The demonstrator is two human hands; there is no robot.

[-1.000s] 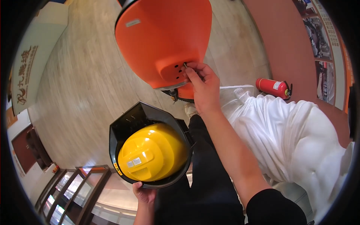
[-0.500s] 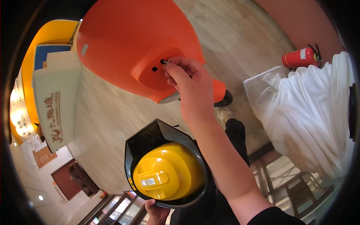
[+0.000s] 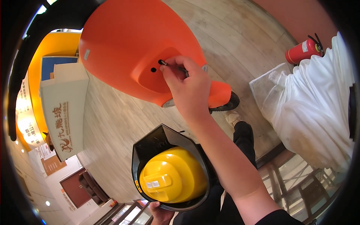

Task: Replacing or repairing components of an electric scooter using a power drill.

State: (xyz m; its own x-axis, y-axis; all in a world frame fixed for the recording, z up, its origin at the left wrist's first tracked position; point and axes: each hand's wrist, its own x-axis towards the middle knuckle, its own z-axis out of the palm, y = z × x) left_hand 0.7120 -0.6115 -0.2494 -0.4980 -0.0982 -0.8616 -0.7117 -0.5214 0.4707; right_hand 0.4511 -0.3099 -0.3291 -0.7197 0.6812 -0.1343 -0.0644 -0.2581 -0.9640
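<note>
Right hand (image 3: pixel 189 88) pinches small dark screw (image 3: pixel 165 63) at hole in orange shell (image 3: pixel 127 45), raised to reach recess; left hand (image 3: pixel 161 213) grips black tray (image 3: pixel 150 150) from below, keeping yellow part (image 3: pixel 172 176) level

the shell (image 3: pixel 131 48) sits above the part (image 3: pixel 172 176), which the left hand (image 3: pixel 161 213) holds from below. the right hand (image 3: pixel 191 90) touches the shell's underside. an extinguisher (image 3: pixel 302 50) stands on the floor (image 3: pixel 112 127), far right.

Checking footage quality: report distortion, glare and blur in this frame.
Head view: strong fisheye bending the floor planks, black rim at the corners; soft glare on the yellow dome and orange shell; right hand and thin tool sharp, the rim softer.
</note>
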